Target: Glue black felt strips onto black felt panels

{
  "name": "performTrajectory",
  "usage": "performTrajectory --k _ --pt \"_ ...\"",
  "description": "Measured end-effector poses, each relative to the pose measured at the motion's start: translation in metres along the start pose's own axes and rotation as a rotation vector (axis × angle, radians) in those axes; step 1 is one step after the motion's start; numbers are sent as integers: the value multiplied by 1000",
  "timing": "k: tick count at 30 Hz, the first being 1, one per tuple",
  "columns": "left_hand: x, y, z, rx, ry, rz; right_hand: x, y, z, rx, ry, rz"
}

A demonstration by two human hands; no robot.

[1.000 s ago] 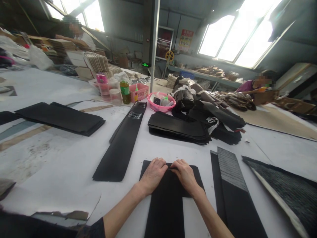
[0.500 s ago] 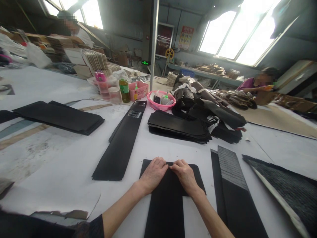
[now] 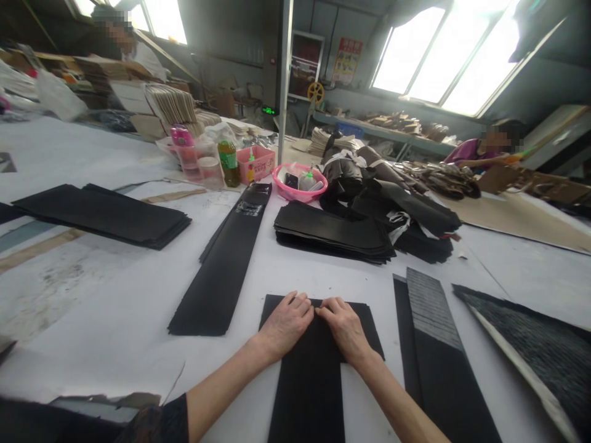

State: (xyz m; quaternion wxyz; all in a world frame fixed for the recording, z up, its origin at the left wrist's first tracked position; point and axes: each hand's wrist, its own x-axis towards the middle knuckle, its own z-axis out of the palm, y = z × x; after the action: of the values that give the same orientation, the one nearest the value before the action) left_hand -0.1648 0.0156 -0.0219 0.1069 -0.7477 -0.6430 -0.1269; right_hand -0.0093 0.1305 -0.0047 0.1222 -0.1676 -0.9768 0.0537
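Flattening since a second ago, the far end of a long black strip [image 3: 307, 394] is showing less of a raised lip, while the left hand [image 3: 289, 325] and right hand [image 3: 344, 326] are staying beside each other. Both are curling nearly closed, thumbs and forefingers apparently pinching that end. The strip is lying over a wider black panel [image 3: 373, 329] on the white table [image 3: 221, 375]; the paired grip is probably keeping the end from slipping. Another black strip [image 3: 217, 277] and a black stack [image 3: 330, 229] are lying nearby, seemingly kept within easy reach.
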Motion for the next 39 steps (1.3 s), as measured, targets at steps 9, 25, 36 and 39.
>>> performTrajectory --k 9,25,36,39 --pt "3 4 -5 42 -31 -3 0 3 -5 9 -18 -66" --pt "3 9 -7 66 -77 -6 -7 19 -10 21 -52 -104" --pt "4 12 -7 79 -101 -26 -15 32 -15 16 -72 -111" --pt "4 11 -7 88 -93 -28 -17 34 -14 19 -60 -101"
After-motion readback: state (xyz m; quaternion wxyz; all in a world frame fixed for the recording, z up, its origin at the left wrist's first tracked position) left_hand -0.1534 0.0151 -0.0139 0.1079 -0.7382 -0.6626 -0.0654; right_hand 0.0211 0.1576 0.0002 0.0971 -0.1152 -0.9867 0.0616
